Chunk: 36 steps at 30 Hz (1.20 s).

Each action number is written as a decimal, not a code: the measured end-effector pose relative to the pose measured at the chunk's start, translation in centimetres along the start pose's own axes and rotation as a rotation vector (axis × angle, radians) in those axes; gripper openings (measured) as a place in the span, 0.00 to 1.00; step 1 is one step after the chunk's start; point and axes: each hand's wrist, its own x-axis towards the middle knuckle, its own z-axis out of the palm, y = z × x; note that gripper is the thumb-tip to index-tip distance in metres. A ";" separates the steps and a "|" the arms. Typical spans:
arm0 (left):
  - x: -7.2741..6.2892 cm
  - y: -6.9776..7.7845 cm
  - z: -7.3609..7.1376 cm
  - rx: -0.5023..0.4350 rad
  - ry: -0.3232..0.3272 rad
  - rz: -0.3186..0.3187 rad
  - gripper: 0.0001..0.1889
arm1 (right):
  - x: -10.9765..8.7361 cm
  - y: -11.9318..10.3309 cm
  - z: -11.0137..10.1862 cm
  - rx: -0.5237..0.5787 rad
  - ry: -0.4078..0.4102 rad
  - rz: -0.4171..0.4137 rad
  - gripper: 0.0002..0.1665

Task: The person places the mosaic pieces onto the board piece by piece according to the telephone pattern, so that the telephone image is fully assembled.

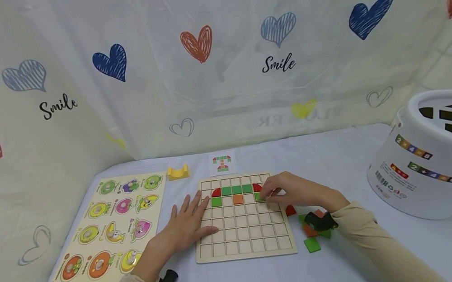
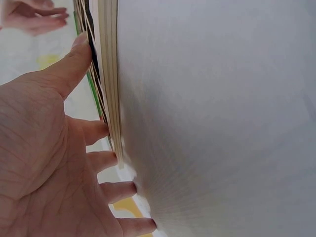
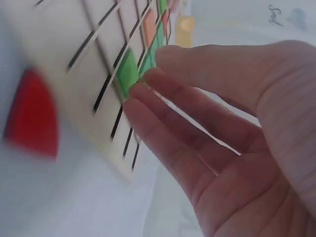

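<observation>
A wooden grid board (image 1: 245, 234) lies on the table. Its upper row holds a red rounded tile (image 1: 216, 192), green square tiles (image 1: 236, 190) and another red rounded tile (image 1: 257, 187). Below them sit a green tile (image 1: 216, 202), an orange tile (image 1: 237, 199) and a right-hand green tile (image 3: 127, 74). My left hand (image 1: 185, 224) rests with spread fingers along the board's left edge. Over the board's upper right, my right hand (image 1: 296, 192) has its fingertips at that right-hand green tile, which lies in its cell. Nothing shows between thumb and fingers in the right wrist view.
Right of the board lie a red rounded tile (image 1: 290, 210) and loose green and orange tiles (image 1: 312, 244), partly hidden by the wrist. A pattern card (image 1: 222, 163) and yellow piece (image 1: 178, 173) lie behind. A fruit puzzle (image 1: 89, 234) lies left, a white bucket (image 1: 401, 183) right.
</observation>
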 end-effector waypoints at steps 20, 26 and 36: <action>0.2 -0.5 0.4 0.001 0.016 0.025 0.49 | -9.5 3.1 -2.2 0.148 -0.074 0.161 0.09; 0.0 -0.4 0.3 -0.012 0.029 0.042 0.48 | -9.5 3.3 -2.3 0.160 -0.077 0.164 0.10; -0.1 0.1 -0.1 0.001 0.003 0.009 0.47 | -9.0 3.3 -2.1 0.130 -0.081 0.192 0.11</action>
